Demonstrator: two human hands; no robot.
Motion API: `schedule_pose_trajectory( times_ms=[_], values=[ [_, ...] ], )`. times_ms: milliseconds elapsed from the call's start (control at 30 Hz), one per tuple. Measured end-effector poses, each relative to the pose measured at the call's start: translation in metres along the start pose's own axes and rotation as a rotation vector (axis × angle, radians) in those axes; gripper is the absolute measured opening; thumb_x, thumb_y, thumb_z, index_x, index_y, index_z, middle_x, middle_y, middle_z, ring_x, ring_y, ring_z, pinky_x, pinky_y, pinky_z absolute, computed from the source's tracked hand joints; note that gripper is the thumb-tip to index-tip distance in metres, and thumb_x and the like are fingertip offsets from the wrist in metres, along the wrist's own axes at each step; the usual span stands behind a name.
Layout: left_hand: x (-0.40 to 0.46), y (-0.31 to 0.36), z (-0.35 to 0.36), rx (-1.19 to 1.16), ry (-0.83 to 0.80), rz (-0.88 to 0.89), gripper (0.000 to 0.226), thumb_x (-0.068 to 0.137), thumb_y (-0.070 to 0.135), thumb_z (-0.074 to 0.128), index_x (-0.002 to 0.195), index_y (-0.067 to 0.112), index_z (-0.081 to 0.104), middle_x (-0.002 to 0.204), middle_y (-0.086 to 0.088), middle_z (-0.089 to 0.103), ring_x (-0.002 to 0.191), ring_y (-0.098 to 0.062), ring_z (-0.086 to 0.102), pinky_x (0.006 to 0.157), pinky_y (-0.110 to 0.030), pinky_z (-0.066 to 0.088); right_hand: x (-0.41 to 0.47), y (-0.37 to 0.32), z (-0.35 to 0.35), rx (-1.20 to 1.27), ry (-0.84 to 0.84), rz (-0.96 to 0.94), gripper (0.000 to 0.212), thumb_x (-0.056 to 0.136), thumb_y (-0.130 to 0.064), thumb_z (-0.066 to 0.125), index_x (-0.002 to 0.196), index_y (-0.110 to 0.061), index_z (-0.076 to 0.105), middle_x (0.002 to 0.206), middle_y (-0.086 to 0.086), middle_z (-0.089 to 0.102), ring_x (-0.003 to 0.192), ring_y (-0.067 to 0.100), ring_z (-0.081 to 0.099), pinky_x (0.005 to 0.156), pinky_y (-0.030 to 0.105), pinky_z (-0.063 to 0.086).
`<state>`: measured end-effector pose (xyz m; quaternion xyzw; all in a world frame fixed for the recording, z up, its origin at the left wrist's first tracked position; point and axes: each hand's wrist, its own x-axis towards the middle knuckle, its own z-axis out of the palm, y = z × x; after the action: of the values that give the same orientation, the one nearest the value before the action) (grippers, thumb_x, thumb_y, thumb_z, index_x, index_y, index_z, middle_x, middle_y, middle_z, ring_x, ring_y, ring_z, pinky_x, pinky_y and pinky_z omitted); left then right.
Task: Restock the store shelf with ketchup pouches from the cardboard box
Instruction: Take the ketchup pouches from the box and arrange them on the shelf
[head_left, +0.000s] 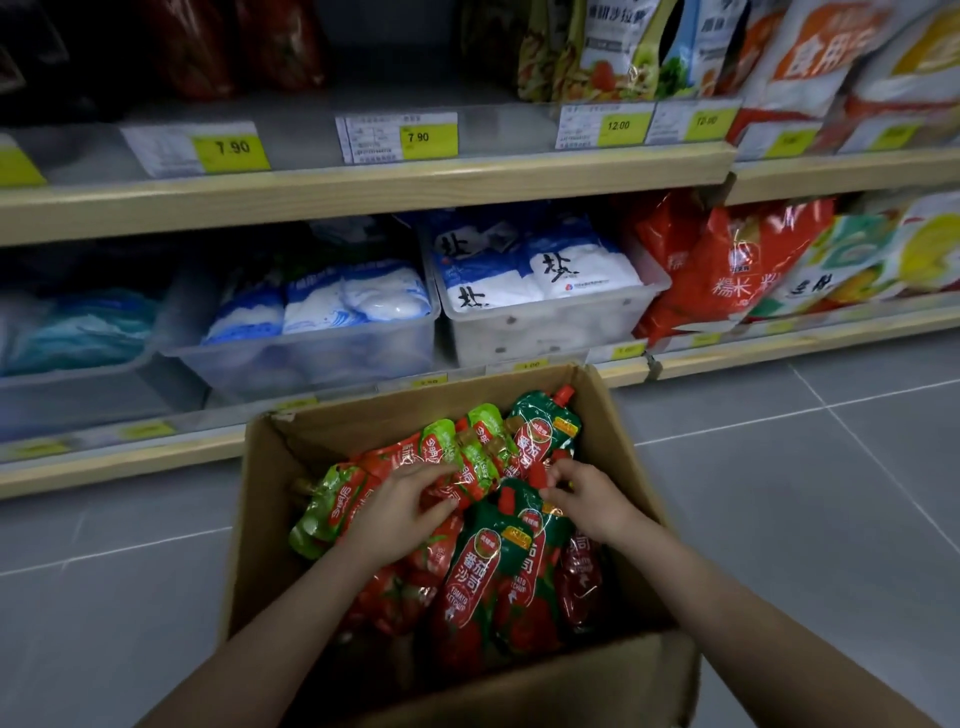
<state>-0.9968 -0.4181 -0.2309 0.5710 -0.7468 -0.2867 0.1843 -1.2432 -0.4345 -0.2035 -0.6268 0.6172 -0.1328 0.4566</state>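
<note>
Across the far side of the scene runs the shelf (363, 189), its wooden edges carrying yellow price tags (232, 149), with clear bins (311, 348) of white and blue bags on the lower level and red bags (727, 270) to the right. Grey floor tiles (805, 493) lie in front of it. On the floor, near the camera, sits the open box (260, 519), full of pouches (467, 582) in red, light green and dark green, lying in a loose heap. Both hands reach into the box. The left hand (400, 512) rests on the heap at the left, fingers curled round a red and green pouch. The right hand (582, 493) pinches a red cap (537, 474) near the heap's middle.
</note>
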Motion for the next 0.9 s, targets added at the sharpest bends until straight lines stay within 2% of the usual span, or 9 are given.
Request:
schedule_pose_trajectory(
  times_ms=[133, 267, 367, 467, 567, 633, 700, 800, 900],
  values=[
    [-0.004, 0.011, -0.010, -0.004, -0.053, 0.009, 0.048, 0.087, 0.038, 0.061, 0.133, 0.027, 0.049, 0.133, 0.006, 0.054, 0.119, -0.005, 0.050, 0.103, -0.028, 0.042, -0.017, -0.010, -0.007, 0.055, 0.076, -0.099, 0.015, 0.089, -0.011, 0.055, 0.076, -0.011, 0.048, 0.075, 0.001, 0.052, 0.068, 0.009, 0.048, 0.062, 0.021, 0.039],
    [0.001, 0.033, -0.027, -0.078, -0.027, 0.009, 0.057, 0.079, 0.043, 0.068, 0.131, 0.028, 0.050, 0.126, 0.008, 0.058, 0.108, -0.001, 0.053, 0.092, -0.022, 0.046, -0.032, -0.037, -0.033, 0.071, 0.124, -0.208, 0.018, 0.088, -0.015, 0.057, 0.074, -0.020, 0.049, 0.074, -0.002, 0.055, 0.076, 0.013, 0.055, 0.069, 0.024, 0.044],
    [0.010, 0.052, -0.037, -0.137, -0.080, 0.017, 0.071, 0.072, 0.046, 0.074, 0.135, 0.029, 0.045, 0.131, 0.010, 0.055, 0.113, -0.002, 0.052, 0.094, -0.023, 0.044, -0.038, -0.066, -0.058, 0.045, 0.107, -0.294, 0.015, 0.088, -0.014, 0.057, 0.076, -0.020, 0.050, 0.075, -0.002, 0.055, 0.077, 0.014, 0.055, 0.072, 0.031, 0.045],
    [0.020, 0.071, -0.045, -0.207, -0.132, 0.012, 0.085, 0.063, 0.045, 0.081, 0.137, 0.026, 0.043, 0.131, 0.013, 0.052, 0.116, -0.002, 0.051, 0.093, -0.020, 0.042, -0.042, -0.097, -0.080, 0.085, 0.068, -0.380, 0.010, 0.087, -0.008, 0.057, 0.080, -0.012, 0.051, 0.074, 0.003, 0.056, 0.074, 0.014, 0.055, 0.070, 0.028, 0.044],
    [0.029, 0.090, -0.050, -0.366, -0.153, 0.012, 0.072, 0.060, 0.035, 0.085, 0.123, 0.026, 0.053, 0.121, 0.012, 0.061, 0.110, -0.004, 0.057, 0.094, -0.024, 0.047, -0.043, -0.124, -0.093, 0.180, 0.048, -0.433, 0.010, 0.087, -0.004, 0.057, 0.081, -0.011, 0.052, 0.071, -0.001, 0.059, 0.069, 0.007, 0.056, 0.066, 0.019, 0.046],
    [0.034, 0.097, -0.053, -0.454, -0.105, 0.003, 0.054, 0.062, 0.028, 0.085, 0.109, 0.026, 0.060, 0.108, 0.010, 0.067, 0.101, -0.007, 0.063, 0.092, -0.029, 0.051, -0.041, -0.137, -0.096, 0.272, 0.062, -0.430, 0.009, 0.087, -0.005, 0.057, 0.083, -0.010, 0.052, 0.074, -0.001, 0.062, 0.069, 0.005, 0.059, 0.065, 0.019, 0.048],
    [0.037, 0.098, -0.061, -0.460, -0.065, -0.014, 0.043, 0.064, 0.026, 0.084, 0.102, 0.025, 0.064, 0.102, 0.008, 0.070, 0.095, -0.005, 0.065, 0.090, -0.032, 0.052, -0.036, -0.148, -0.096, 0.327, 0.055, -0.398, 0.010, 0.084, -0.007, 0.062, 0.089, -0.012, 0.055, 0.083, 0.000, 0.065, 0.078, 0.010, 0.063, 0.069, 0.023, 0.052],
    [0.037, 0.097, -0.072, -0.332, -0.051, -0.030, 0.038, 0.066, 0.028, 0.082, 0.101, 0.023, 0.066, 0.101, 0.006, 0.071, 0.092, -0.003, 0.065, 0.088, -0.033, 0.053, -0.024, -0.167, -0.092, 0.129, 0.066, -0.340, 0.017, 0.077, -0.018, 0.072, 0.091, -0.017, 0.064, 0.092, 0.004, 0.068, 0.085, 0.014, 0.065, 0.073, 0.028, 0.055],
    [0.032, 0.099, -0.080, -0.317, 0.001, -0.071, 0.042, 0.066, 0.031, 0.082, 0.103, 0.022, 0.067, 0.101, 0.007, 0.071, 0.091, -0.002, 0.064, 0.086, -0.030, 0.054, -0.014, -0.186, -0.091, 0.041, 0.082, -0.264, 0.017, 0.073, -0.025, 0.075, 0.078, -0.010, 0.069, 0.078, 0.006, 0.071, 0.074, 0.018, 0.067, 0.068, 0.031, 0.055]
  ],
)
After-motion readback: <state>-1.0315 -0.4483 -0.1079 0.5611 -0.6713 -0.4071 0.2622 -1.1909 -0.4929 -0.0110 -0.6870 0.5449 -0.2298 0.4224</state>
